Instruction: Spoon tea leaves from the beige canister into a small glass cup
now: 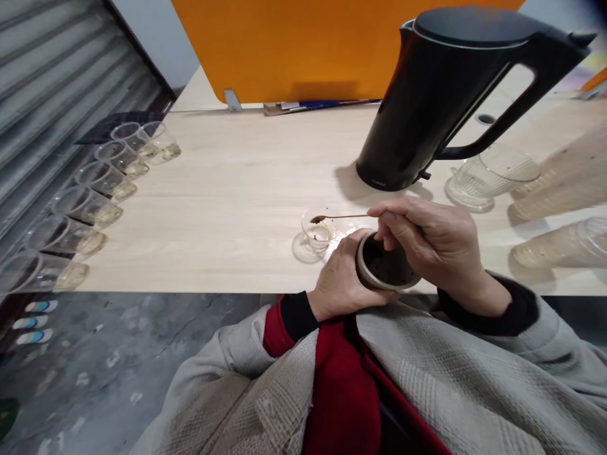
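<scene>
Clear cup (318, 237) on pale table (227, 189), orange partition (303, 47)

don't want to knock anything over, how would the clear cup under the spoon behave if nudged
The clear cup looks thin and transparent, so probably light and easy to push. Its base looks narrower than its rim, so a nudge up high might tip it.

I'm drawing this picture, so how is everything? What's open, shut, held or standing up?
Jar: open, held in the left hand, dark bits inside.
Spoon: pinched in the right hand, dark bits on its tip.
Small cup: upright, open, spoon tip over it.
Kettle: upright, lid shut.
Glass: upright, open.
Left cups: upright, open, in a row.
Right cups: nested in stacks.
</scene>
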Motion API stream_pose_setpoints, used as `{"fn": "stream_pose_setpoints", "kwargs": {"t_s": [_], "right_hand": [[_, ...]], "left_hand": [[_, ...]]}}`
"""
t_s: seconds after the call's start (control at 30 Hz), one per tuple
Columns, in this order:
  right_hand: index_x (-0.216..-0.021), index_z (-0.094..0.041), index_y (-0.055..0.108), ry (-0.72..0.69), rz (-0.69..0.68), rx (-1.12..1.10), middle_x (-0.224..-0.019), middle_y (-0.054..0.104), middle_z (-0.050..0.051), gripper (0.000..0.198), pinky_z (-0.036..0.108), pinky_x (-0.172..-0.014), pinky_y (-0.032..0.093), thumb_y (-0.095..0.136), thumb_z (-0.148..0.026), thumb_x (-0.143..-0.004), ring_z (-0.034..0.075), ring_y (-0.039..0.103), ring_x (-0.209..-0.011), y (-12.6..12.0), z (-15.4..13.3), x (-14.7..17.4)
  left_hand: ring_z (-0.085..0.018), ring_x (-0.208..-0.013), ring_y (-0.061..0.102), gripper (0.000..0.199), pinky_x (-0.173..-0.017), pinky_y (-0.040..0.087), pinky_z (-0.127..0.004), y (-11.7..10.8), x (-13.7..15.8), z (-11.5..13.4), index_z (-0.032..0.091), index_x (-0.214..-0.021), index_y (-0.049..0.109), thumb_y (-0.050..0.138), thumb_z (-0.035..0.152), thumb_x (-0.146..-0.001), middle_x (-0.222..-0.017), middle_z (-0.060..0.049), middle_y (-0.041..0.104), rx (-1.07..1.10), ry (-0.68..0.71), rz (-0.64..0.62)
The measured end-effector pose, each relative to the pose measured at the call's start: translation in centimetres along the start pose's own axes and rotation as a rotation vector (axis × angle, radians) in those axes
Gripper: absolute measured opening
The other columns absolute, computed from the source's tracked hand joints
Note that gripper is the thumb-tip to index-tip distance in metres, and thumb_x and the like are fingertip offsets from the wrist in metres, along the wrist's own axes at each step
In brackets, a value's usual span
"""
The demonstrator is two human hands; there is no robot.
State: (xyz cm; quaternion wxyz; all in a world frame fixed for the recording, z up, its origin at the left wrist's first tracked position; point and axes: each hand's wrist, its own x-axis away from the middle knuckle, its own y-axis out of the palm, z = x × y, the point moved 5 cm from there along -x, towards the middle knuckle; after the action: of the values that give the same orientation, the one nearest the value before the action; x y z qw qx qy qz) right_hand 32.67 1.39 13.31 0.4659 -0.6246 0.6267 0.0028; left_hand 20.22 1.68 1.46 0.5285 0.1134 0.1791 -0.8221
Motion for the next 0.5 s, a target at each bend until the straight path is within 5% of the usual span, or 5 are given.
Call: {"fn": "stream_pose_setpoints", "kwargs": {"t_s": [0.13, 0.3, 0.5], "right_hand": [[-0.108, -0.030, 0.076, 0.140, 0.122, -0.092, -0.065, 0.063, -0.003, 0.018, 0.030, -0.060, 0.055, 0.059, -0.028, -0.107, 0.013, 0.062, -0.056, -0.8, 0.2, 0.6], [-0.097, -0.022, 0.076, 0.395, 0.372, -0.485, -0.069, 0.063, -0.003, 0.010, 0.026, -0.054, 0.059, 0.071, -0.030, -0.100, 0.009, 0.056, -0.049, -2.4, 2.7, 1.8], [-0.088, -0.016, 0.075, 0.552, 0.750, -0.627, -0.061, 0.060, -0.003, 0.009, 0.020, -0.051, 0.059, 0.066, -0.016, -0.091, 0.007, 0.054, -0.046, -8.4, 5.4, 5.4]], "left_hand": [[-0.036, -0.118, 0.069, 0.088, -0.101, 0.060, -0.059, -0.2, 0.0, 0.5, 0.030, -0.130, 0.055, 0.102, 0.043, -0.056, -0.129, -0.007, 0.067, 0.005, -0.019, -0.008], [-0.038, -0.130, 0.063, 0.102, -0.113, 0.051, -0.063, -0.3, 0.1, 0.3, 0.027, -0.140, 0.050, 0.103, 0.045, -0.055, -0.140, -0.012, 0.062, 0.006, 0.000, -0.026], [-0.037, -0.134, 0.061, 0.102, -0.117, 0.048, -0.061, -0.4, 0.4, -0.1, 0.027, -0.145, 0.047, 0.101, 0.034, -0.059, -0.143, -0.013, 0.062, -0.022, -0.075, -0.023]]}}
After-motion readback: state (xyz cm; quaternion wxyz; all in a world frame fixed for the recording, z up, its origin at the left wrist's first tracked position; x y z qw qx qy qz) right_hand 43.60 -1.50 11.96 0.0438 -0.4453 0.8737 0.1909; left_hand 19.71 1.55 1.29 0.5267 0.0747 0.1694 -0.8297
